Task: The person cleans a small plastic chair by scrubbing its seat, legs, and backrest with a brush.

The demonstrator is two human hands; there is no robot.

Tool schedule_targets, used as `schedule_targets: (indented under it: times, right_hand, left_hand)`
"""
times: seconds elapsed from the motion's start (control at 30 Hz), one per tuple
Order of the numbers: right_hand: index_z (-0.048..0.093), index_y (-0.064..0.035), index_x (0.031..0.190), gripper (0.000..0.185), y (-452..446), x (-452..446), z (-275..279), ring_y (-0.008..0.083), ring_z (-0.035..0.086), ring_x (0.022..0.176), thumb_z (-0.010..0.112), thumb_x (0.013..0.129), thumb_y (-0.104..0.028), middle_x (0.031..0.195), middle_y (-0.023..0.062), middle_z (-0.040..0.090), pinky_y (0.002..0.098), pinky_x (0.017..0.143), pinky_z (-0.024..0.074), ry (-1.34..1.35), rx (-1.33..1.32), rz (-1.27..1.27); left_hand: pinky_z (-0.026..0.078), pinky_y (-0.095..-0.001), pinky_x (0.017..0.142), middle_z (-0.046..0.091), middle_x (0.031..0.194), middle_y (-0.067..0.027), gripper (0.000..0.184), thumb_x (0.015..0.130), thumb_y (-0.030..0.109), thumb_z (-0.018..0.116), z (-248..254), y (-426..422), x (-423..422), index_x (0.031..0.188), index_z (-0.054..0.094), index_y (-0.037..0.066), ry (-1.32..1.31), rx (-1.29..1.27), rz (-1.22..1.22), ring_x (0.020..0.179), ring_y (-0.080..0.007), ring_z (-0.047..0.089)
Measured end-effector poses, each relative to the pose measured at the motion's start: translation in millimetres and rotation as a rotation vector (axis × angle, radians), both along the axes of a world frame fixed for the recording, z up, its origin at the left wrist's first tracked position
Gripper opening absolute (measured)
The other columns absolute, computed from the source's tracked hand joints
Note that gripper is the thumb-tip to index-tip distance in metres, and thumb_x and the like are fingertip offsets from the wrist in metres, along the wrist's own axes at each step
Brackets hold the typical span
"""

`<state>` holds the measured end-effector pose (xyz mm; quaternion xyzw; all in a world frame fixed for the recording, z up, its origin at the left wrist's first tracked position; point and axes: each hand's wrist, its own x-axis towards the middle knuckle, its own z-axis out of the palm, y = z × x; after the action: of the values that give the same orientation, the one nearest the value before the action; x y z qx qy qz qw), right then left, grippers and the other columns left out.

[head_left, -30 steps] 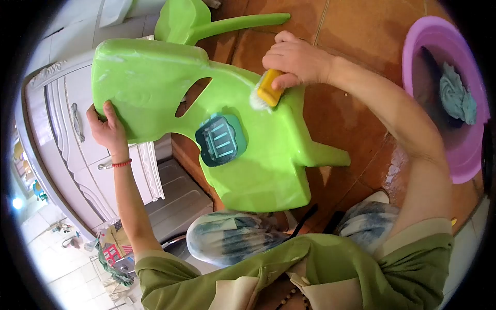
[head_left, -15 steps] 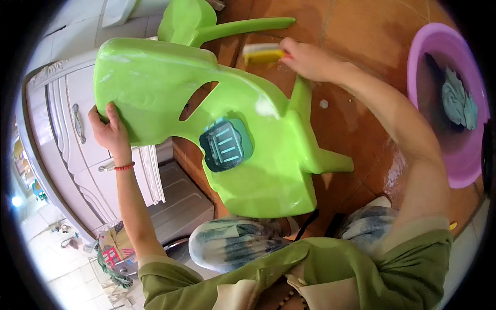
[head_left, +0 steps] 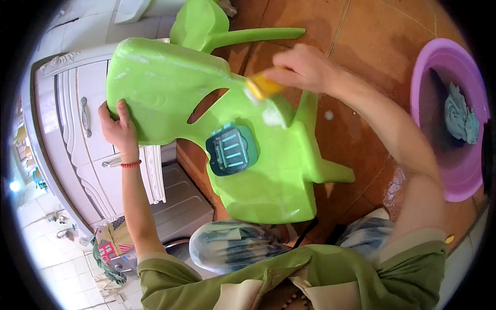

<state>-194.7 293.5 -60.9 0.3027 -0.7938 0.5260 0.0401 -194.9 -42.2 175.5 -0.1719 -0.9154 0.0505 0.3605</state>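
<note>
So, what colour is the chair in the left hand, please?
The chair is bright green, with white foam; best seen in the head view.

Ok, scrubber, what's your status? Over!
Right fingers hold blocky yellow-and-white brush. Left fingers grip green plastic chair; white foam patch on it. Teal slatted box rests there too, maybe in the way.

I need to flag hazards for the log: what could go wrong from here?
The teal dish rests on the green chair, so a jolt might knock it off. White foam lies on the chair near the yellow brush, which could skid there. The left hand holds the backrest's edge; if it slipped, the chair might shift.
</note>
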Motion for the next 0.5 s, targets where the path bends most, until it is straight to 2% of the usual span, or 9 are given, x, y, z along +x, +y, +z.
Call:
schedule_targets:
  times: [0.1, 0.2, 0.23, 0.33, 0.43, 0.5]
  right_hand:
    - [0.049, -0.0015, 0.070, 0.044, -34.8, -35.2, 12.4, 0.0346, 0.048, 0.059, 0.048, 0.092, -0.040, 0.062, 0.0155, 0.050, 0.0383, 0.054, 0.0369, 0.514, -0.384, -0.216]
    - [0.050, -0.0029, 0.070, 0.042, -40.5, -41.6, 11.2, 0.0351, 0.048, 0.064, 0.044, 0.095, -0.037, 0.066, 0.0151, 0.051, 0.0394, 0.061, 0.0378, 0.414, -0.455, -0.162]
    - [0.051, -0.0044, 0.070, 0.039, -34.6, -33.2, 3.7, 0.0326, 0.050, 0.070, 0.044, 0.094, -0.035, 0.068, 0.0133, 0.052, 0.0406, 0.069, 0.0376, 0.178, -0.387, -0.028]
    - [0.055, -0.0057, 0.073, 0.037, -21.8, -9.6, -44.8, 0.0308, 0.051, 0.073, 0.043, 0.094, -0.033, 0.069, 0.0120, 0.054, 0.0404, 0.073, 0.0373, 0.111, -0.227, 0.004]
    - [0.058, -0.0052, 0.078, 0.036, -1.7, -5.5, -52.9, 0.0300, 0.051, 0.074, 0.039, 0.095, -0.032, 0.071, 0.0122, 0.055, 0.0396, 0.075, 0.0378, 0.282, -0.098, 0.041]
    - [0.058, -0.0051, 0.080, 0.035, -11.1, -14.0, -35.2, 0.0296, 0.051, 0.074, 0.038, 0.095, -0.030, 0.072, 0.0117, 0.055, 0.0394, 0.075, 0.0381, 0.369, -0.118, -0.021]
  left_hand:
    - [0.044, -0.0310, 0.062, 0.059, 0.083, -0.0083, 0.041, 0.091, 0.043, 0.058, -0.4, -1.7, 1.9, 0.101, 0.056, 0.003, 0.006, -0.025, 0.037, 0.067, -0.0203, 0.053]
    - [0.044, -0.0317, 0.062, 0.058, 0.081, -0.0082, 0.041, 0.091, 0.044, 0.057, 1.5, -4.2, 0.4, 0.101, 0.056, 0.004, -0.006, -0.035, 0.070, 0.066, -0.0206, 0.053]
    - [0.044, -0.0320, 0.062, 0.058, 0.081, -0.0082, 0.042, 0.091, 0.044, 0.057, 1.0, -4.9, 1.0, 0.100, 0.056, 0.004, -0.015, -0.029, 0.080, 0.066, -0.0207, 0.053]
    - [0.044, -0.0320, 0.061, 0.057, 0.078, -0.0079, 0.042, 0.091, 0.045, 0.056, 0.4, -2.6, 0.4, 0.100, 0.056, 0.004, 0.015, -0.051, 0.074, 0.066, -0.0205, 0.052]
    - [0.044, -0.0314, 0.061, 0.057, 0.075, -0.0076, 0.042, 0.092, 0.045, 0.055, -1.1, 2.3, -0.8, 0.100, 0.056, 0.004, 0.046, -0.053, 0.000, 0.065, -0.0203, 0.052]
    - [0.044, -0.0313, 0.060, 0.057, 0.075, -0.0074, 0.043, 0.092, 0.046, 0.055, -0.4, 1.5, -0.2, 0.100, 0.056, 0.004, 0.025, -0.034, 0.036, 0.064, -0.0203, 0.052]
